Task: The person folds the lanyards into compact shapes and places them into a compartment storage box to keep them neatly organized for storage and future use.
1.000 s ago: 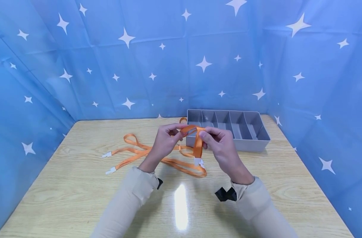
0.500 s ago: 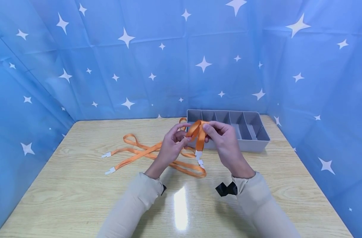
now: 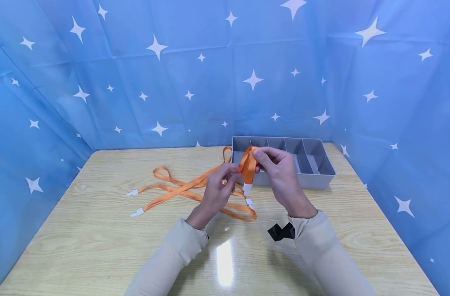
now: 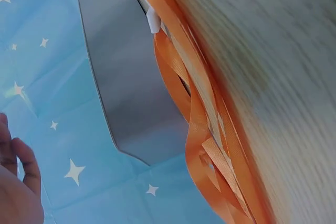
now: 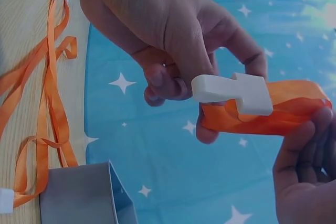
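In the head view, my right hand [image 3: 280, 176] pinches the top of a folded orange lanyard [image 3: 250, 168], which hangs in short loops with its white clip [image 3: 247, 189] pointing down. My left hand [image 3: 219, 189] pinches the lanyard's left side with its fingertips. The right wrist view shows this closer: the left hand [image 5: 173, 35] has fingers on both sides of the strap beside the white clip [image 5: 252, 94], while the right hand [image 5: 310, 177] holds the other end. In the left wrist view only part of the left hand [image 4: 21, 192] shows, without the held lanyard.
Several orange lanyards [image 3: 188, 187] with white clips lie crossed on the wooden table [image 3: 99, 238], left of and below the hands. A grey divided tray [image 3: 313, 181] stands behind the hands at the back right. Blue star-patterned cloth [image 3: 195, 74] hangs around the table.
My left hand has moved right and slightly down along the lanyard. The loop stretched between the hands has folded in against the hanging part. The right hand has risen slightly.
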